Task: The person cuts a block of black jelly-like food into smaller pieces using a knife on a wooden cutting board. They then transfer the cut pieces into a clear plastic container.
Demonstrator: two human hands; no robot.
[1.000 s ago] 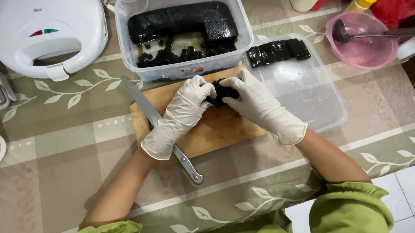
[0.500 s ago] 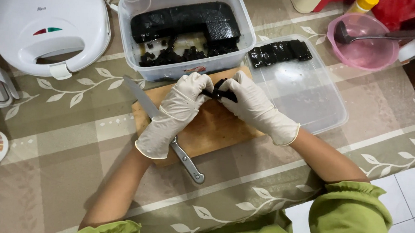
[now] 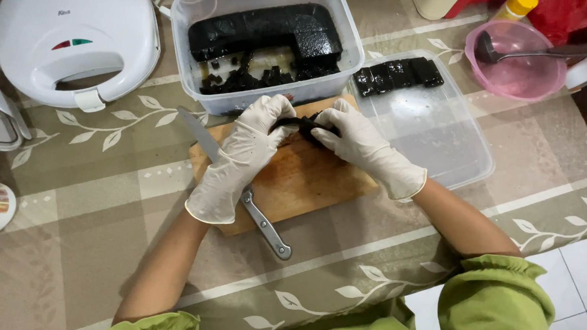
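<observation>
Latex-gloved, the left hand (image 3: pixel 244 157) and the right hand (image 3: pixel 360 143) are both pinching a strip of black jelly (image 3: pixel 300 123), fingers curled closed around its ends, just above the far edge of the wooden cutting board (image 3: pixel 306 186). Gripping so soft a piece lightly and supporting it from beneath is probably wise, since it could tear. A knife (image 3: pixel 239 189) is lying on the board's left side under the left wrist. Farther off, a clear tub (image 3: pixel 264 93) is holding a dark jelly block, and to the right a clear lid (image 3: pixel 435 135) is carrying cut slices on the counter (image 3: pixel 91 201).
</observation>
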